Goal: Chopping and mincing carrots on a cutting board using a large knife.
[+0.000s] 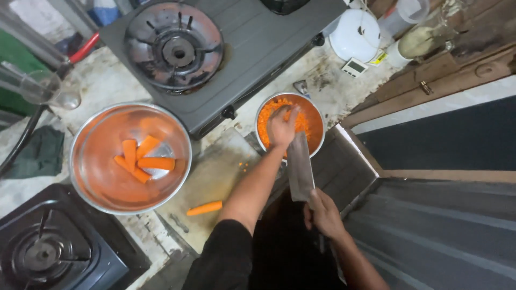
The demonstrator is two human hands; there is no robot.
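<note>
The left hand (pixel 281 128) reaches into the small steel bowl (pixel 317 115), its grip spread flat over the diced carrot (pixel 267 115) heaped there and closed on nothing. The right hand (pixel 324 214) sits nearer the body, its grip clamped around the handle of the cleaver (pixel 300 167). The broad blade runs from that hand straight toward the small bowl, its tip just at the rim beneath the left wrist, so its long axis points from the body to the bowl. The left hand is thus the one on the diced carrot; the right stays a blade's length back.

Taking the small bowl as landmark: the cutting board (pixel 215 177) lies just beside it, toward the body and to the left, with a few orange crumbs on it and one carrot stick (pixel 205 208) near its close edge. Further left is a large steel bowl (pixel 97 177) holding several carrot pieces (pixel 141 157). Beyond, on the worktop (pixel 328 86), stands a gas stove (pixel 258 37).
</note>
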